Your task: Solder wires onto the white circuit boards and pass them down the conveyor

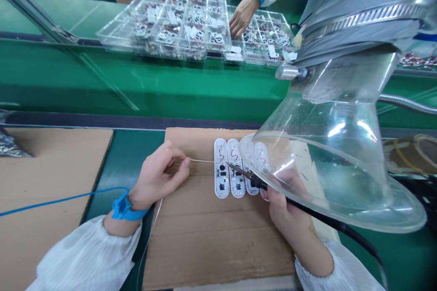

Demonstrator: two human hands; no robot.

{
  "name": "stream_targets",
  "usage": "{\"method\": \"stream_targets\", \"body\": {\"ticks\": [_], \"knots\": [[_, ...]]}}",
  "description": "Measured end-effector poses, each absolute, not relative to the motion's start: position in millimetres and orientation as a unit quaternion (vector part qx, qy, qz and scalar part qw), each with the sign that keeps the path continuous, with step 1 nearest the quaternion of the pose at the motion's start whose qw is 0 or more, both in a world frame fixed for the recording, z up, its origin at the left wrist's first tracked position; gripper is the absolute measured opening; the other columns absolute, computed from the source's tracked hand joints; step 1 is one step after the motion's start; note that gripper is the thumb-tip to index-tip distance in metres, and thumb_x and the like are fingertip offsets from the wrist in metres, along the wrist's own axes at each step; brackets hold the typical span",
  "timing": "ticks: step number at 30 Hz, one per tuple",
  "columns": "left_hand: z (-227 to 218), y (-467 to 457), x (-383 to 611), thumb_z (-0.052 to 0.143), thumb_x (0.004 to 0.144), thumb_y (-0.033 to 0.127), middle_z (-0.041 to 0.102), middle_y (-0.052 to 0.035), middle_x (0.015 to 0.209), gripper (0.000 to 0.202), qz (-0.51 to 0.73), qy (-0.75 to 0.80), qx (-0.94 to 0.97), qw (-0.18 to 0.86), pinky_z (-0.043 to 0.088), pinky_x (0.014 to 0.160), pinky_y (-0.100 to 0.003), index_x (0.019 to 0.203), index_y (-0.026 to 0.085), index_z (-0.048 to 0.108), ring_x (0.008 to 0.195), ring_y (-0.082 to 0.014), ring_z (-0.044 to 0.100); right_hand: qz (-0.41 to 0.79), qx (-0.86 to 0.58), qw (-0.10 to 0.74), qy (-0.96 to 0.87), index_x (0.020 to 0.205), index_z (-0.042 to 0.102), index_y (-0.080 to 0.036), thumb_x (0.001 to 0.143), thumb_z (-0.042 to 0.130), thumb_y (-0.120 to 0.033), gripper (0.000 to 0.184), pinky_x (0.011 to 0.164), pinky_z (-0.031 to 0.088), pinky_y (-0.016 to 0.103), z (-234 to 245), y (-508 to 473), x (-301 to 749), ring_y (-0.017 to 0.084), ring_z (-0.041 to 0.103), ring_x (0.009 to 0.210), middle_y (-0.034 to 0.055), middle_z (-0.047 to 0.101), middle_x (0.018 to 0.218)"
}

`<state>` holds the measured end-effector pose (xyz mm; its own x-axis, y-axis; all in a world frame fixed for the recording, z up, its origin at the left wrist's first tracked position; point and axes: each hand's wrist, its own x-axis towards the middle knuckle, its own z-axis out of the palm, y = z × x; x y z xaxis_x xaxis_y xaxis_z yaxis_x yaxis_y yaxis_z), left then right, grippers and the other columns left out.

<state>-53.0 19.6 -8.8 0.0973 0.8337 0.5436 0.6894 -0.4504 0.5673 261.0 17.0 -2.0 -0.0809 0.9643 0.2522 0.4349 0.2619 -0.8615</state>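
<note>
Holding a thin wire [202,161] and a soldering iron [244,172] at a row of white boards [222,179]

The left grip [162,170] has thumb and forefinger pinched together on the thin wire, which runs rightward from the fingertips to the leftmost of the white boards. More of the wire trails below that wrist, where a blue wrist strap [123,209] is fastened. The right grip [290,211], partly seen through a clear hood [327,159], is clenched around the handle of the soldering iron. The iron points leftward, its tip by the right edge of the leftmost board; whether it touches cannot be told.

The white boards stand side by side on a sheet of cardboard [211,245], with red marks toward their far ends. They lie between the two grips: to the right of the left one, apart from it, and ahead and to the left of the right one, the nearest just beside its fingers. The rightmost shows through the clear hood. The cardboard rests on a green counter [118,163]. Beyond, a co-worker's hand [244,16] reaches down among clear compartment trays [184,22] filled with small parts.
</note>
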Motion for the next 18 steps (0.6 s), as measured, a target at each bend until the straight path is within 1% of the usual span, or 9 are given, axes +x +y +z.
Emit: {"method": "stream_targets", "body": {"ticks": [3, 7, 9, 12, 14, 16, 18], "knots": [[-8.6, 19.3, -53.4, 0.065, 0.098, 0.01, 0.043, 0.0078, 0.072, 0.014, 0.428, 0.516, 0.737, 0.086, 0.032, 0.052, -0.023, 0.092, 0.021, 0.058, 0.057, -0.0082, 0.042, 0.272, -0.506, 0.415, -0.706, 0.088, 0.063, -0.028, 0.105, 0.067, -0.033, 0.018, 0.057, 0.053, 0.032, 2.8, 19.7, 257.8, 0.019, 0.064, 0.061, -0.0017, 0.067, 0.072], [-8.1, 19.0, -53.9, 0.065, 0.098, 0.01, 0.043, 0.0076, 0.072, 0.014, 0.426, 0.519, 0.736, 0.085, 0.032, 0.052, -0.023, 0.093, 0.021, 0.058, 0.057, -0.008, 0.042, 0.285, -0.483, 0.385, -0.733, 0.102, 0.069, -0.03, 0.106, 0.067, -0.033, 0.006, 0.055, 0.056, 0.03, -0.8, 21.6, 259.3, 0.018, 0.067, 0.062, -0.0021, 0.071, 0.078], [-8.6, 19.1, -53.8, 0.066, 0.098, 0.011, 0.044, 0.0076, 0.073, 0.014, 0.427, 0.518, 0.736, 0.085, 0.032, 0.052, -0.023, 0.093, 0.021, 0.058, 0.057, -0.0077, 0.041, 0.287, -0.473, 0.378, -0.742, 0.104, 0.069, -0.03, 0.105, 0.069, -0.031, 0.002, 0.055, 0.057, 0.03, -3.7, 21.6, 260.3, 0.019, 0.069, 0.063, -0.0014, 0.074, 0.081], [-10.4, 19.8, -53.4, 0.066, 0.098, 0.011, 0.045, 0.0072, 0.073, 0.013, 0.422, 0.519, 0.738, 0.09, 0.032, 0.052, -0.022, 0.093, 0.021, 0.058, 0.057, -0.0079, 0.042, 0.29, -0.465, 0.379, -0.746, 0.102, 0.07, -0.029, 0.103, 0.07, -0.028, 0.002, 0.057, 0.06, 0.031, -4.5, 22.1, 259.7, 0.02, 0.072, 0.066, 0.0, 0.077, 0.086], [-11.6, 20.2, -53.3, 0.065, 0.099, 0.011, 0.046, 0.0069, 0.073, 0.013, 0.418, 0.512, 0.744, 0.098, 0.033, 0.053, -0.023, 0.094, 0.021, 0.058, 0.059, -0.0083, 0.043, 0.294, -0.468, 0.379, -0.742, 0.101, 0.071, -0.029, 0.103, 0.071, -0.028, 0.002, 0.055, 0.059, 0.031, -2.6, 22.8, 258.7, 0.02, 0.071, 0.063, 0.0001, 0.077, 0.085], [-12.4, 20.4, -53.6, 0.065, 0.099, 0.011, 0.046, 0.0068, 0.073, 0.013, 0.417, 0.503, 0.749, 0.103, 0.033, 0.054, -0.023, 0.095, 0.021, 0.058, 0.06, -0.0088, 0.043, 0.301, -0.479, 0.369, -0.737, 0.099, 0.072, -0.028, 0.102, 0.072, -0.029, 0.003, 0.053, 0.059, 0.032, 0.5, 23.8, 257.8, 0.021, 0.071, 0.062, 0.0009, 0.077, 0.082], [-12.4, 20.2, -54.0, 0.066, 0.099, 0.012, 0.044, 0.0068, 0.073, 0.013, 0.422, 0.501, 0.749, 0.1, 0.032, 0.054, -0.024, 0.094, 0.021, 0.058, 0.06, -0.0092, 0.043, 0.312, -0.493, 0.36, -0.728, 0.095, 0.074, -0.027, 0.1, 0.074, -0.032, 0.007, 0.055, 0.061, 0.034, 3.9, 24.8, 256.9, 0.024, 0.072, 0.065, 0.0023, 0.077, 0.081]]}}
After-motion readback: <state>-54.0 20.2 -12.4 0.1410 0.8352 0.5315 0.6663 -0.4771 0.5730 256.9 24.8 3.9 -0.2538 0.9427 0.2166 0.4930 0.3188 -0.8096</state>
